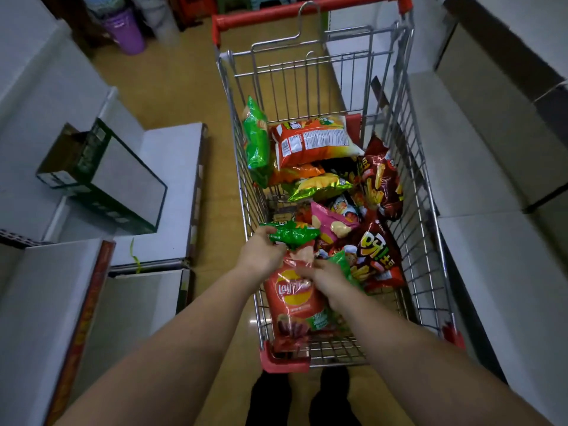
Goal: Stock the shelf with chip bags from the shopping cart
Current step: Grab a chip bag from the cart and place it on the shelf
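Green bag [292, 234] in left grip [261, 250]; right grip [322, 276] pinches red bag [292, 305].

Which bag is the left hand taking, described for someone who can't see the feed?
Find the wire shopping cart in the aisle and look at its near end. The left hand grips a small dark green bag lying across the pile, just above the big red Lay's bag. It is the only dark green bag there; the pink bag sits beside it.
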`<state>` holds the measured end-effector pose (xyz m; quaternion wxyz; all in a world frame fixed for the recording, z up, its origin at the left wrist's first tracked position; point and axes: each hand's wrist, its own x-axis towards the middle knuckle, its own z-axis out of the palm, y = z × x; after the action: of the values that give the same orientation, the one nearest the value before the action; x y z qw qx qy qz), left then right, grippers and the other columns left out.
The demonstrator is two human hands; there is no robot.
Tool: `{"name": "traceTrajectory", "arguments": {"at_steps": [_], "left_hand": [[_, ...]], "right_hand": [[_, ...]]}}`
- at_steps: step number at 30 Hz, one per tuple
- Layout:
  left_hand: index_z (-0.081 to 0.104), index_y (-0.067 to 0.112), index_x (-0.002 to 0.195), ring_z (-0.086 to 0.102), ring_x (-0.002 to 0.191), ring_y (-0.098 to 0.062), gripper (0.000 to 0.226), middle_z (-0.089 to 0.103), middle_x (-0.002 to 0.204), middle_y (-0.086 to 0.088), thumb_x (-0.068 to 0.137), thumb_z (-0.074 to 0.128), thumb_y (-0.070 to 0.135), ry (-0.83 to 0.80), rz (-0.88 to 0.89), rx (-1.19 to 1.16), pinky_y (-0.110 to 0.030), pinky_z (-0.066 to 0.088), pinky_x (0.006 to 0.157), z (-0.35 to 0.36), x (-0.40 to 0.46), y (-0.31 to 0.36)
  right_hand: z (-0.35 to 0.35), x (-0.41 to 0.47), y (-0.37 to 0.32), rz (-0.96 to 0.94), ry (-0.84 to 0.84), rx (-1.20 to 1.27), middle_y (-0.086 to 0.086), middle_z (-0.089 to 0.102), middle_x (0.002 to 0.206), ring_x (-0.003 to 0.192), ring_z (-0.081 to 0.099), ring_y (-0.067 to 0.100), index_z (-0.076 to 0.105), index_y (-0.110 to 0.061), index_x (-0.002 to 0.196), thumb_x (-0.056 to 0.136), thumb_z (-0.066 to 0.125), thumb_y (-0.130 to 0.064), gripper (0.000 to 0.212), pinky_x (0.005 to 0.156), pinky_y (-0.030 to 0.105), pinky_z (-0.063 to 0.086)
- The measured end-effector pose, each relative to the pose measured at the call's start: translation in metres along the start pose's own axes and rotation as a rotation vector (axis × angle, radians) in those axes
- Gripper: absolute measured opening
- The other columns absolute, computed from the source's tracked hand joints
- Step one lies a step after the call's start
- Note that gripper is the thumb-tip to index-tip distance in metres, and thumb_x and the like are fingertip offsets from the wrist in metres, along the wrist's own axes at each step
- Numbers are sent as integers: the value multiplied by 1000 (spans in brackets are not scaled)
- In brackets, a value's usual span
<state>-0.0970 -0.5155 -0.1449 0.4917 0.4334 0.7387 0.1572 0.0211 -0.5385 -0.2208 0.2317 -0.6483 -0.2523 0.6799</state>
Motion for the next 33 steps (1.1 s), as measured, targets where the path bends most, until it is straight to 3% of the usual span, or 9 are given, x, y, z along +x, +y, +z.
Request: {"name": "traceTrajectory", "arguments": {"at_steps": [4,11,16,19,22,26,29,31,33], "left_hand": [[31,21,142,49,121,-31,77,38,143,-11,77,74,20,68,83,-29,-48,50,95,-2,18,16],[8,24,149,35,135,-27,123,28,150,-5,56,86,42,138,143,-139,-47,36,109,8,36,40],[39,18,135,59,109,-24,82,59,125,-4,66,83,27,-37,65,-289,-42,49,96,7,37,42],[43,17,132,60,108,-26,76,60,123,-6,67,82,26,32,107,-291,-46,49,97,2,41,44],[44,17,131,61,108,-26,76,61,122,-4,66,83,27,88,132,-295,-44,49,97,-2,47,42],[42,17,133,61,106,-25,76,60,123,-5,68,82,25,38,140,-325,-42,51,93,-4,50,35],[41,16,135,60,100,-22,76,60,121,-4,70,80,22,-2,142,-332,-36,51,85,-4,50,30],[42,16,134,59,98,-21,74,60,118,-4,70,80,20,-13,149,-336,-34,50,83,-5,50,28],[42,16,133,59,97,-20,73,59,114,-2,70,80,20,-20,152,-345,-34,50,82,-8,50,27]], "right_hand": [[-28,7,-54,-132,56,44,18,65,109,77,64,27,53,-5,126,88,62,-11,40,71,34,53],[-53,11,-87,-181,57,352,12,67,101,82,64,24,54,-9,124,87,63,-15,38,75,36,53],[-49,10,-86,-196,-34,427,5,65,107,98,61,21,55,-13,126,92,53,-36,41,80,36,50],[-73,26,-57,-210,386,16,1,57,118,104,54,21,50,-19,131,96,46,-31,37,71,25,43],[-103,41,-7,-24,698,-289,17,46,136,119,49,35,35,-13,141,86,54,-12,58,90,35,45],[-97,45,47,202,523,-115,17,30,149,133,35,39,18,-14,146,69,74,-6,95,104,52,40],[-80,44,58,189,436,-158,17,18,154,140,24,38,-3,-20,150,62,86,-25,125,111,52,29],[-73,45,56,207,491,-175,20,19,153,139,26,38,-11,-15,149,73,79,-27,118,109,45,31],[-72,41,50,207,582,-204,24,41,140,123,47,38,-5,-10,149,88,63,-20,93,89,37,43]]}}
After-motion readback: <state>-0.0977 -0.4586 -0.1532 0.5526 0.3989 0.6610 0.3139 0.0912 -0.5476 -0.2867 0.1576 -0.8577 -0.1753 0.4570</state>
